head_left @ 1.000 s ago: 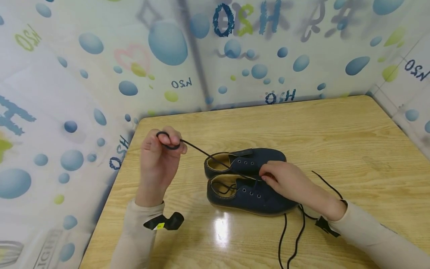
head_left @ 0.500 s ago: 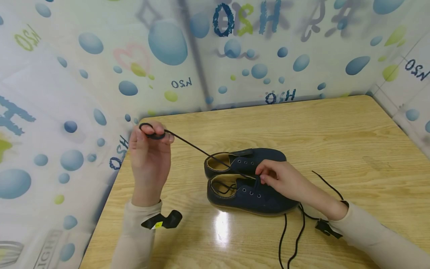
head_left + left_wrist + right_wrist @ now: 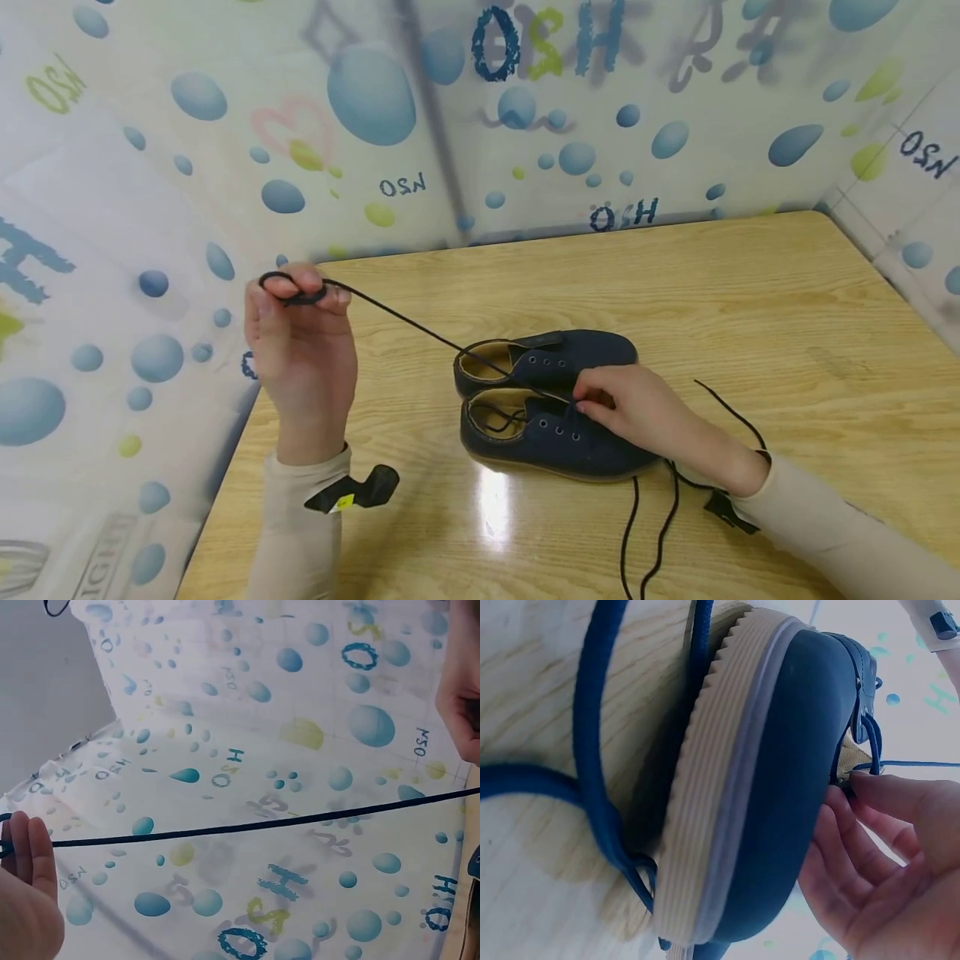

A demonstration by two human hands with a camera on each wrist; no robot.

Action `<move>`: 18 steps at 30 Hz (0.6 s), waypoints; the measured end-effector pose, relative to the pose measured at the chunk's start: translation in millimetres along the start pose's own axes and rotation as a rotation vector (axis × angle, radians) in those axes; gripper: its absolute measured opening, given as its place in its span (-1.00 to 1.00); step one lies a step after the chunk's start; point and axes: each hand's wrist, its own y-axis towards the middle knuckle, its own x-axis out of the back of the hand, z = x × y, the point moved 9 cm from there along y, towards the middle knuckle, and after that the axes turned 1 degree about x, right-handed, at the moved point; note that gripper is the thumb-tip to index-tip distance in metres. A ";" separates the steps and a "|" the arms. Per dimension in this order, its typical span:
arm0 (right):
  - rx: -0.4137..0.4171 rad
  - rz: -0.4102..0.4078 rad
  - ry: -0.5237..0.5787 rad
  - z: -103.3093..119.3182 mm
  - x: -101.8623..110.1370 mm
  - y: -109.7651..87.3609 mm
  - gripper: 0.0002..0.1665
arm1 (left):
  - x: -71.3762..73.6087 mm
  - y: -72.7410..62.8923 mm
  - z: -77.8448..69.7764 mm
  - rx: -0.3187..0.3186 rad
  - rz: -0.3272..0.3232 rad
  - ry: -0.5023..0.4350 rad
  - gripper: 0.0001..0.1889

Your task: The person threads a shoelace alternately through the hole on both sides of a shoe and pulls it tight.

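Note:
Two navy shoes lie side by side on the table, toes to the right: the near shoe (image 3: 510, 450) and the far shoe (image 3: 600, 346). A dark shoelace (image 3: 405, 318) runs taut from the near shoe's upper eyelets to my raised left hand (image 3: 311, 367), which grips it with a loop round the fingers. Level with the table's left edge, that hand is well away from the shoes. My right hand (image 3: 652, 417) is over the near shoe; in the right wrist view its thumb and fingertips (image 3: 866, 784) pinch the eyelet flap beside the lace.
More shoelace (image 3: 663, 533) trails from under the near shoe toward the table's front. Another lace end (image 3: 731, 412) lies right of the right hand. The wooden table (image 3: 787, 292) meets a wall sheet (image 3: 510, 179) printed with blue drops behind and at the sides.
My left hand has moved left and slightly up, drawing out a longer stretch of shoelace. The right hand stays at the near shoe's eyelets, shifting only slightly.

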 end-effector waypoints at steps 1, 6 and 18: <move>0.009 -0.006 -0.005 0.9 0.0 0.1 -0.85 | -0.5 0.4 -3.0 -0.019 -0.007 0.000 -0.79; 0.036 -0.023 -0.036 5.0 0.0 0.4 -0.82 | -1.3 -0.9 -9.7 -0.052 -0.038 0.026 -0.78; 0.024 -0.013 -0.043 3.7 -2.7 0.7 -0.82 | -20.7 -21.4 25.2 0.080 0.188 0.106 -0.75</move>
